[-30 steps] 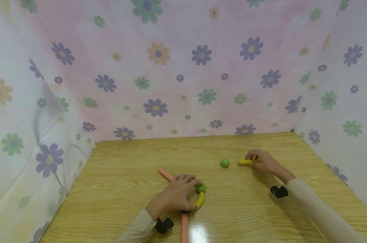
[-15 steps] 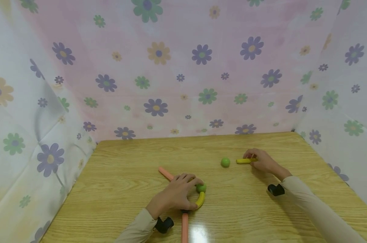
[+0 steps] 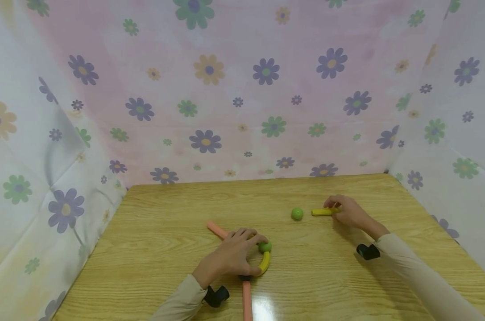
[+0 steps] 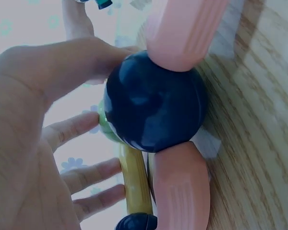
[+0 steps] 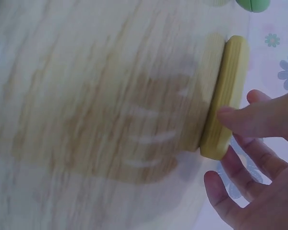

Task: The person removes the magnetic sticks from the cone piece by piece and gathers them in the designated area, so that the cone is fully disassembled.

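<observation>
1. Flowered cloth in pink and white walls off three sides of the light wooden surface [image 3: 306, 272] you are working at, so nothing can roll off the far or side edges.
2. Your left hand [image 3: 234, 257] lies at about 6 o'clock on the surface, fingers curled over a jointed toy piece: a curved yellow wooden bar [image 3: 264, 264] capped by a small green wooden ball [image 3: 265, 246].
3. From the left wrist view, your thumb and fingers cup a dark blue ball joint [image 4: 153, 103] with ribbed pink plastic rods [image 4: 182, 28] plugged into it. That grip likely keeps the joined pieces from swivelling.
4. One pink rod runs out toward 10 o'clock from under your hand, another toward 6 o'clock.
5. Your right hand [image 3: 348, 212] sits at about 2 o'clock, fingertips pinching the near end of a straight yellow wooden stick [image 5: 225, 98] that lies flat on the surface.
6. A loose green wooden ball [image 3: 296, 214] rests just beyond the stick's free end, at its 9 o'clock, apart from it.
</observation>
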`<state>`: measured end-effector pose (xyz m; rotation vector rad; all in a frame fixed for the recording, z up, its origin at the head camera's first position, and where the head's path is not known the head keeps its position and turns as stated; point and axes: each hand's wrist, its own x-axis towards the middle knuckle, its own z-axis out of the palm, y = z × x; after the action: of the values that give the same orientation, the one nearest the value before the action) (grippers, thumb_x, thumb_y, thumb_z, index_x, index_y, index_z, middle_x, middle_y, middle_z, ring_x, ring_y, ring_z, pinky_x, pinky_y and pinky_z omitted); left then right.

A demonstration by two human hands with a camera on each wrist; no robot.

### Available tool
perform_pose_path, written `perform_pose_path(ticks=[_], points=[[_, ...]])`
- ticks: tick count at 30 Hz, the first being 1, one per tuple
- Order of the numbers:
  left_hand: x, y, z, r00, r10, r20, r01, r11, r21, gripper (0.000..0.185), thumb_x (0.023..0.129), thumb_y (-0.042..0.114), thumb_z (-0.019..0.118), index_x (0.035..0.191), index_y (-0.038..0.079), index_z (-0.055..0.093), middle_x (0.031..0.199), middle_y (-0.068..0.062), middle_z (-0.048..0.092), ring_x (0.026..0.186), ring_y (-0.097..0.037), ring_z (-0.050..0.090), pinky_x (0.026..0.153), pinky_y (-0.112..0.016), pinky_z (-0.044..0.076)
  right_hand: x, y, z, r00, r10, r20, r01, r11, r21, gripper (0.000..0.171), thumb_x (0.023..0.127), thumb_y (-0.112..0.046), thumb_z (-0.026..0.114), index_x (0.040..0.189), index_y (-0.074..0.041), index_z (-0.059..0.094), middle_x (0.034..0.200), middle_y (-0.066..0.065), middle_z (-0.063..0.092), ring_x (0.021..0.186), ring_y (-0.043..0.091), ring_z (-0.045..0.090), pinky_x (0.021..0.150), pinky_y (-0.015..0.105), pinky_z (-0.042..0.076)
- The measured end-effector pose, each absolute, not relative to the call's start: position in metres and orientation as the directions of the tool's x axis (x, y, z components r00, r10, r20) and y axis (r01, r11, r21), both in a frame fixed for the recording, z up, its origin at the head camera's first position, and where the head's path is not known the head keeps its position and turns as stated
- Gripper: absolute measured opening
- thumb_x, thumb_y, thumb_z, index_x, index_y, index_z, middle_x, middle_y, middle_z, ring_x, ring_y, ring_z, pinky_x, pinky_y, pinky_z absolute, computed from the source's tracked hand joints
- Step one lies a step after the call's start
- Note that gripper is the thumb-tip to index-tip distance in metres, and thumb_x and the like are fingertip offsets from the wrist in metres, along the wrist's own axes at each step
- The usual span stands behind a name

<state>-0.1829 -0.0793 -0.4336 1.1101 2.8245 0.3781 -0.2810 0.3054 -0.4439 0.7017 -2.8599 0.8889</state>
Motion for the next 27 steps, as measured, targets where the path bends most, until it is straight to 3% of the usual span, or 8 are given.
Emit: perform_pose_path(ticks=[7, 16, 27], points=[[-0.182, -0.079, -0.434, -0.765, 0.644, 0.014, 0.626, 0.738, 0.254, 0.067, 0.081, 0.060, 0.063, 0.139, 0.032, 0.043, 0.135, -0.002, 0.043, 0.123, -0.024, 0.041, 0.092, -0.052, 0.037, -0.267, 0.303, -0.431, -0.879, -0.416, 0.232, -0.475, 0.719, -0.507, 0.029, 0.076, 0.013, 0.063, 0.102, 0.000, 0.064, 0.102, 0.017, 0.062, 0.094, 0.037, 0.056, 0.077, 0.051, 0.047], [-0.182, -0.083, -0.431, -0.776, 0.631, 0.002, 0.608, 0.748, 0.265, 0.069, 0.082, 0.064, 0.060, 0.141, 0.033, 0.042, 0.133, -0.003, 0.045, 0.120, -0.025, 0.043, 0.090, -0.051, 0.040, -0.250, 0.291, -0.417, -0.853, -0.456, 0.253, -0.517, 0.678, -0.522, 0.028, 0.079, 0.010, 0.068, 0.103, -0.002, 0.064, 0.102, 0.012, 0.062, 0.090, 0.034, 0.057, 0.064, 0.034, 0.049], [-0.180, -0.090, -0.420, -0.763, 0.643, -0.062, 0.605, 0.745, 0.281, 0.080, 0.080, 0.069, 0.056, 0.146, 0.028, 0.037, 0.139, -0.008, 0.041, 0.122, -0.027, 0.041, 0.091, -0.046, 0.043, -0.227, 0.263, -0.403, -0.783, -0.545, 0.299, -0.610, 0.583, -0.536, 0.028, 0.079, 0.008, 0.070, 0.102, -0.007, 0.064, 0.101, 0.012, 0.063, 0.083, 0.025, 0.057, 0.060, 0.030, 0.049]])
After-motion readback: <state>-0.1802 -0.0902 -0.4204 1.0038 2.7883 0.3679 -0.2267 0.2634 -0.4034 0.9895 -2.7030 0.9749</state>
